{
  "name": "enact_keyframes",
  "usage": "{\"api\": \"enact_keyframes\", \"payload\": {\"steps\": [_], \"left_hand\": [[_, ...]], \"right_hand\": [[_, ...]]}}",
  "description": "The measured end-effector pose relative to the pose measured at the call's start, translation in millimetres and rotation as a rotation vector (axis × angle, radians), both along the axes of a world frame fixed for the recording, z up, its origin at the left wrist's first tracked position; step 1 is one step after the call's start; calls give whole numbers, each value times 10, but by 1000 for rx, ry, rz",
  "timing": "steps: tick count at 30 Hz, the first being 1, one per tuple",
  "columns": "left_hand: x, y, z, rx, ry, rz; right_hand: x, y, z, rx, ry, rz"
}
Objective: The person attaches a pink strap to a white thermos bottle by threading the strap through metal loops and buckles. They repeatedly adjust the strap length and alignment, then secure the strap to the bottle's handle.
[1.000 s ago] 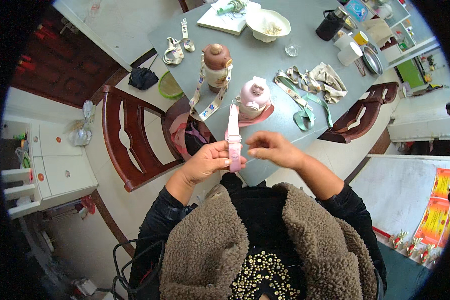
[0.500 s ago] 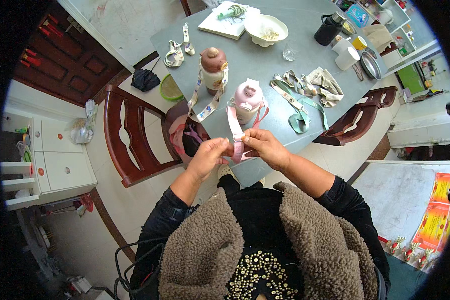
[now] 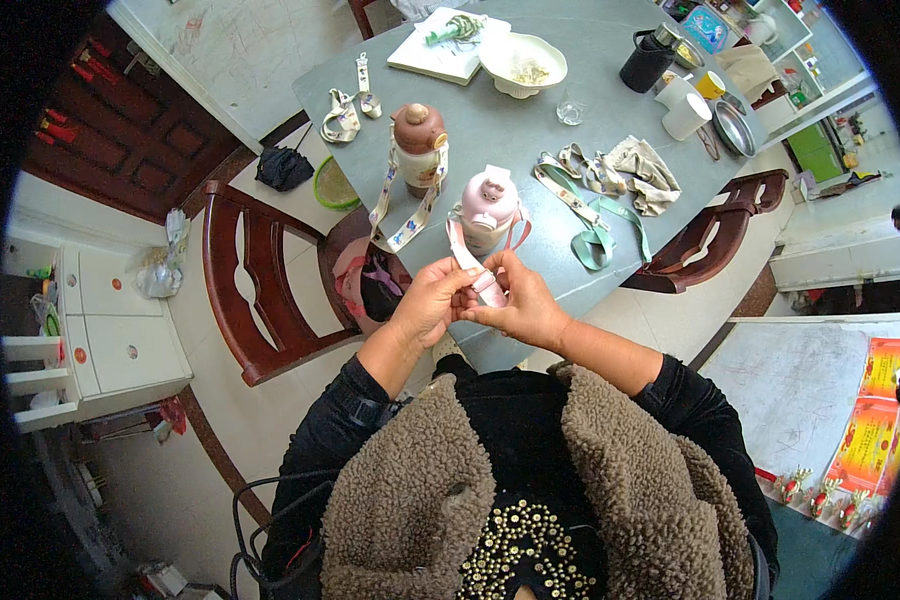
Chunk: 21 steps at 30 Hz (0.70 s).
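The flat, narrow strap [image 3: 463, 252] runs from the side of the pink bottle [image 3: 486, 212] toward the wearer, whitish pink (rosier past its slider [image 3: 483, 281]); below the bottle, left hand [image 3: 430, 304] and right hand [image 3: 526, 310] pinch it between thumbs and fingers.

Black flask [image 3: 646, 64] near white cups [image 3: 686, 118]; white bowl [image 3: 518, 86] beside white board [image 3: 425, 55].

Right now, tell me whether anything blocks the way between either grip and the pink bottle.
Nothing visible does. The left grip and right grip both hold the pink strap, which runs up to the pink bottle; the brown-topped bottle stands off to the left.
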<state>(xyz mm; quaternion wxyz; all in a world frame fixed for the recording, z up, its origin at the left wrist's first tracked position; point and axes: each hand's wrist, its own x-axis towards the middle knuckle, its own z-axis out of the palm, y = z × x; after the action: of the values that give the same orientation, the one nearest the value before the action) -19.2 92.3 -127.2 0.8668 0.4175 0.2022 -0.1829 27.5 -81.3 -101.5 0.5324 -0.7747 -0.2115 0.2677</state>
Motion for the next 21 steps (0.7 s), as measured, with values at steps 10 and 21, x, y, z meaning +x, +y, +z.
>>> {"api": "enact_keyframes", "payload": {"steps": [10,21], "left_hand": [[70,18,-49,-182,55,-34],[88,43,-126,-322,-22,42]], "right_hand": [[89,-11,108,-166,-259,-39],[106,-93,99,-67,-259,-59]]}}
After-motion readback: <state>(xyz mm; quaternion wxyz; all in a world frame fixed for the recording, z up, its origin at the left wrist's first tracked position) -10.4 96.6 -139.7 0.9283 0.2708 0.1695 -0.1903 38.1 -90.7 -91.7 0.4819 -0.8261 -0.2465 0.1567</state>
